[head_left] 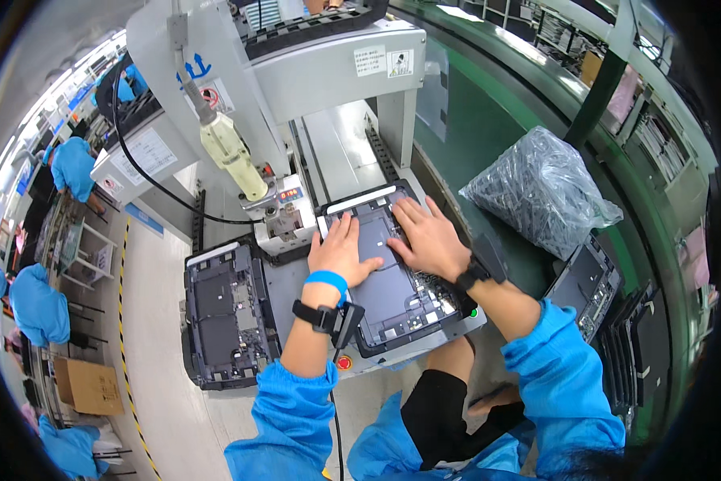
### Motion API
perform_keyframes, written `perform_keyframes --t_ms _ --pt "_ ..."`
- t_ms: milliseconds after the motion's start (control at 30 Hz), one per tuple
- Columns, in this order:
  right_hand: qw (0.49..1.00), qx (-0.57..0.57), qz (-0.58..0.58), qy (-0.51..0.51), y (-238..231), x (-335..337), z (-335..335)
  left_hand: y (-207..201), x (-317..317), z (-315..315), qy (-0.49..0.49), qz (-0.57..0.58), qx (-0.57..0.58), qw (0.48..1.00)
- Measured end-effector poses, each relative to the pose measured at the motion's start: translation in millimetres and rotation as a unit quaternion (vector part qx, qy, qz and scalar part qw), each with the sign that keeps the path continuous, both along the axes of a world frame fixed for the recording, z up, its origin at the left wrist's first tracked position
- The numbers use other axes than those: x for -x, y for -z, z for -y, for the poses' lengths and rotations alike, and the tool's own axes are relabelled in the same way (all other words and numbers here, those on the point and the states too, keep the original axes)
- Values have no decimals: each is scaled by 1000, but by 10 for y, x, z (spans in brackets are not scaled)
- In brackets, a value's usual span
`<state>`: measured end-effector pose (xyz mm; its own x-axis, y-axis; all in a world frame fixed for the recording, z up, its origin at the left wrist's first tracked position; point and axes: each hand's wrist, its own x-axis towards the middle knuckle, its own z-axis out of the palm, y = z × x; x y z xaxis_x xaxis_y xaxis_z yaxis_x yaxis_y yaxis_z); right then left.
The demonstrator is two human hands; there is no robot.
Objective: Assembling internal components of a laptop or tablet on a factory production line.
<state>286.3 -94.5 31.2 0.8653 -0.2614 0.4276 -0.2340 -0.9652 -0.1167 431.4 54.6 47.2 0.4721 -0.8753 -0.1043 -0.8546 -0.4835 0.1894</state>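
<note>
Both my hands lie on an opened laptop chassis [388, 301] with dark battery panels and a circuit board showing, set in a black fixture on the machine's bed. My left hand [340, 250], with a blue band at the wrist, rests on its left side, fingers stretched forward. Across the far right part of the same chassis spreads my right hand [430, 236], fingers apart. Neither hand grips anything. A second opened laptop chassis [226, 309] sits in a black fixture to the left. Between them stands a pale electric screwdriver [236, 160], upright in a holder with a small counter display.
A grey machine gantry [336, 72] rises ahead. On the green conveyor [465, 104] to the right sits a clear plastic bag [541, 192]. Several dark laptop parts [629, 353] stand near my right arm. A red button [344, 363] is on the front edge. Co-workers in blue sit far left.
</note>
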Motion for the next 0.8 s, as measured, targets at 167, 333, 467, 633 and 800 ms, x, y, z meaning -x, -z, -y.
perform_keyframes --t_ms 167,333,467,633,800 --pt "1000 -25 9 2 -23 109 -62 -115 43 -146 -10 -21 25 999" --pt "993 27 -57 98 93 389 -361 39 110 -65 31 -13 26 999" --pt "993 -118 11 -6 -142 1173 -1273 -132 715 -1055 110 -44 161 980" --pt "957 -227 148 108 371 2269 -1493 -86 961 -2336 -4 81 270 960" --pt "986 -116 26 113 656 2185 -1136 318 260 -2579 -123 51 209 969"
